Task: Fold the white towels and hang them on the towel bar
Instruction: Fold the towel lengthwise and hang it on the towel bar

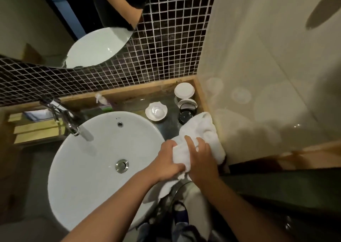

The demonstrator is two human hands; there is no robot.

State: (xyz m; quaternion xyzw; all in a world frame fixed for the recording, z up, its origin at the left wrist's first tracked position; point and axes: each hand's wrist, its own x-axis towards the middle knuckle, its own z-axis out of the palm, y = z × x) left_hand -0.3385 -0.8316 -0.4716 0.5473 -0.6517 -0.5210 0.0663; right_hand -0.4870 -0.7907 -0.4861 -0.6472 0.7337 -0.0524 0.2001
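A bunched white towel (200,129) lies on the counter to the right of the basin, against the pale wall. My left hand (167,161) grips its near left edge, fingers curled into the cloth. My right hand (200,160) lies flat on top of it, fingers spread toward the far end. A flap of white towel (162,190) hangs down over the counter's front edge below my hands. A thin curved metal bar (178,188) shows just under that flap; whether it is the towel bar I cannot tell.
The round white basin (77,167) with a chrome tap (68,119) fills the left. Behind the towel stand a small white dish (156,111), a white lidded jar (184,90) and a dark jar (186,115). A mirror hangs above on the mosaic tile wall (166,47).
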